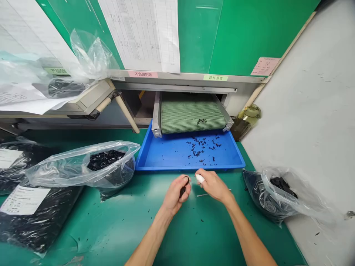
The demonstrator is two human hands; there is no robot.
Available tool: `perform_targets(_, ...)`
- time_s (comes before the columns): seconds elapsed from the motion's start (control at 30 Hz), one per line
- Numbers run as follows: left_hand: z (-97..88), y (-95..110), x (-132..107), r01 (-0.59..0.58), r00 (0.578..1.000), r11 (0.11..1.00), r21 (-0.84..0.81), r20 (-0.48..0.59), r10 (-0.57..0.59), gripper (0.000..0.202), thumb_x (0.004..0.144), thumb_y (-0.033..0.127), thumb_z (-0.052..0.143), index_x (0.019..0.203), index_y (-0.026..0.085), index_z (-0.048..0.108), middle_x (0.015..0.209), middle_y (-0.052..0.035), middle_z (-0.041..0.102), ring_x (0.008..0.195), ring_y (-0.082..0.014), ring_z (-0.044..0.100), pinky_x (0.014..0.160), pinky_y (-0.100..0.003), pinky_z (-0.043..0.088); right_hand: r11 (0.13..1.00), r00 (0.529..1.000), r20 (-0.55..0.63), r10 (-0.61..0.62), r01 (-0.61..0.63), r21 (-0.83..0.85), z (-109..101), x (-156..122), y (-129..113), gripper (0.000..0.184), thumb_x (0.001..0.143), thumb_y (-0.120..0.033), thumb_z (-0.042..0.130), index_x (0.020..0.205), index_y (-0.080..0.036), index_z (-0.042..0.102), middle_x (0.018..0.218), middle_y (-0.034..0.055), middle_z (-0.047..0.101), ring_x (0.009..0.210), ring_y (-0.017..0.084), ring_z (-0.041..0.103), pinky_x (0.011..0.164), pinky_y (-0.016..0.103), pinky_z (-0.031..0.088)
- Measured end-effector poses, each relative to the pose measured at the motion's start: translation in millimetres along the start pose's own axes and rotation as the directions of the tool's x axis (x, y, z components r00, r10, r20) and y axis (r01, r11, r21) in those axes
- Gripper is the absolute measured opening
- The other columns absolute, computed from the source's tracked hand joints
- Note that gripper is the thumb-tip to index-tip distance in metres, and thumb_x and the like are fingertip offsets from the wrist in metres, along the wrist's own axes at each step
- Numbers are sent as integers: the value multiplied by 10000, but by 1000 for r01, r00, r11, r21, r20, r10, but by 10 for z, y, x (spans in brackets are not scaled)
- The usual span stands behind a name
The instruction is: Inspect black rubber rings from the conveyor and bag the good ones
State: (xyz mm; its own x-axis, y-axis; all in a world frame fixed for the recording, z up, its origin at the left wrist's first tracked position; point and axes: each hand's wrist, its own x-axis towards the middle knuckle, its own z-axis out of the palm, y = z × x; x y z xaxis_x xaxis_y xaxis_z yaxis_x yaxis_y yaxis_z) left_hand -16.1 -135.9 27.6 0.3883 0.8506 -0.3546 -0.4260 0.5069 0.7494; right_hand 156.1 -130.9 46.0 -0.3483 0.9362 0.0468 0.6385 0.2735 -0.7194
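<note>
My left hand (177,194) is curled shut on a small black ring-shaped part (186,180) above the green table (111,229). My right hand (212,184) is beside it, fingers bent, with a white cot on one fingertip (200,179) close to the part. What the right fingers pinch I cannot make out. A thin grey stick (205,194) lies on the table under the right hand. Just beyond both hands sits a blue tray (166,153) holding several tiny black scraps (202,147).
A green mesh conveyor belt (191,116) ends over the tray. An open clear bag of black parts (105,160) lies at the left, sealed black bags (30,210) further left, another bag (274,197) at the right. A glass bottle (246,120) stands by the grey wall.
</note>
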Motion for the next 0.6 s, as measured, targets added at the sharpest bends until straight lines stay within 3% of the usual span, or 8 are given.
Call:
perform_targets(0.07, -18, 106, 138, -20, 999, 986, -165, -52, 12, 215, 778, 338, 615, 888, 176, 528, 526, 58, 509, 342, -20, 282, 321, -137, 105, 990, 994, -6, -113, 112, -90, -207, 198, 102, 315, 797, -85, 401, 1012, -219, 587, 980, 45, 638, 919, 181, 568, 814, 306, 429)
perform_targets(0.13, -49, 210, 306, -32, 997, 943, -330, -76, 7, 212, 754, 264, 631, 926, 194, 527, 609, 37, 535, 392, -23, 326, 321, -114, 118, 972, 977, -111, -179, 159, -172, -431, 513, 232, 335, 808, -97, 411, 1070, -214, 586, 1090, 67, 609, 1014, 196, 545, 887, 336, 418)
perform_targets(0.23, -102, 323, 598, -67, 996, 860, -506, -90, 25, 229, 718, 189, 641, 918, 201, 530, 679, 19, 540, 441, -28, 364, 323, -99, 151, 940, 925, -306, -227, 125, -318, -768, 1196, 477, 358, 813, -103, 402, 1107, -193, 587, 1086, 82, 611, 1017, 210, 551, 910, 358, 424)
perform_targets(0.33, -131, 368, 900, -131, 987, 810, -571, -149, 54, 251, 711, 162, 637, 937, 205, 537, 683, 26, 531, 433, -24, 350, 324, -104, 168, 883, 882, -388, -266, 61, -466, -1083, 2007, 748, 447, 775, -58, 369, 1164, -151, 566, 1123, 113, 594, 1054, 232, 532, 929, 381, 416)
perform_targets(0.47, -123, 375, 1191, -174, 969, 818, -548, -244, 42, 315, 722, 185, 643, 1022, 213, 552, 634, 52, 508, 401, -22, 332, 323, -116, 179, 825, 889, -412, -199, -75, -560, -1423, 3055, 1085, 468, 782, -65, 353, 1196, -153, 553, 1146, 136, 587, 1058, 270, 529, 913, 420, 415)
perform_targets(0.6, -119, 374, 1284, -91, 970, 847, -524, -241, -44, 237, 755, 260, 641, 963, 157, 590, 589, 52, 484, 396, -27, 356, 319, -129, 182, 810, 901, -431, -53, -214, -546, -1622, 3950, 1350, 385, 839, -127, 364, 1172, -133, 558, 1196, 149, 571, 1156, 292, 472, 974, 441, 363)
